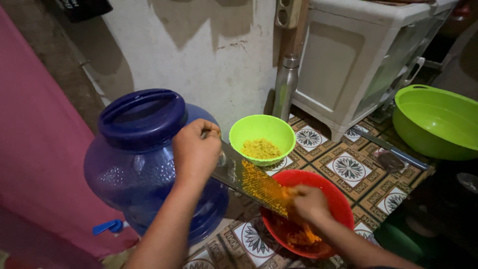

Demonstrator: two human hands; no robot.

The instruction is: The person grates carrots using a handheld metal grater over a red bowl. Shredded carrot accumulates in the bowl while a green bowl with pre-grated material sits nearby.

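Leftmost, a pink cloth (35, 164) hangs beside a large blue water jug (144, 164) standing on the patterned tile floor (348, 169). Just in front of the jug, the left hand (195, 149) grips the top end of a flat metal grater (251, 182), fingers curled tight around it, holding it slanted down toward the right. The grater's face is coated with yellow-orange shreds. Its lower end rests in a red bowl (338, 199) on the floor, where the right hand (308, 201) presses a small orange piece against the blade, fingers bunched on it; the piece itself is mostly hidden under them. Grated orange pulp (303, 236) lies in the bowl below. Behind the grater sits a small green bowl (262, 132) holding yellow gratings. Further right stand a steel bottle (285, 87) against the wall, a white plastic cabinet (348, 65), and a big green basin (438, 122).

The grating looks well under way. As the piece appears small, the next stroke seems to call for a steady grater and fingertips kept off the teeth.
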